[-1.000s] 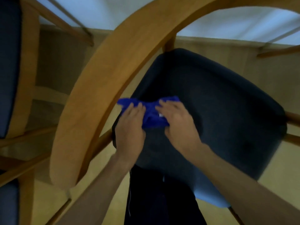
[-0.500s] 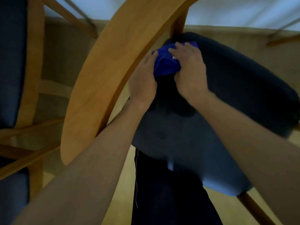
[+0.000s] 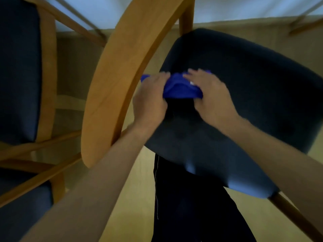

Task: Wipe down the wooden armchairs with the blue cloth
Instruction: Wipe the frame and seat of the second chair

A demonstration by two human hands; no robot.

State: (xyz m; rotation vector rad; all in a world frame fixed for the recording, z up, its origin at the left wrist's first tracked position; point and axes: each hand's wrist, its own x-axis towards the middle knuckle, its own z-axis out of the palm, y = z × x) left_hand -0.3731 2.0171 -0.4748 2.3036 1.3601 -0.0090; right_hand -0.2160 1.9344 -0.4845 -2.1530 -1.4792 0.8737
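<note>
The blue cloth (image 3: 181,89) lies bunched on the dark blue seat cushion (image 3: 253,95) of the wooden armchair in front of me. My left hand (image 3: 150,100) presses on the cloth's left end, next to the chair's curved wooden armrest (image 3: 120,70). My right hand (image 3: 209,95) presses on its right end, fingers spread over it. Both hands are motion-blurred, and most of the cloth is hidden under them.
A second wooden armchair (image 3: 47,70) with a dark blue cushion stands at the left. My dark trousers (image 3: 188,206) and the pale wooden floor (image 3: 132,198) are below the seat. A white wall (image 3: 244,7) runs along the top.
Both hands slid the cloth to the back of the seat, then pulled it toward me to the seat's middle.
</note>
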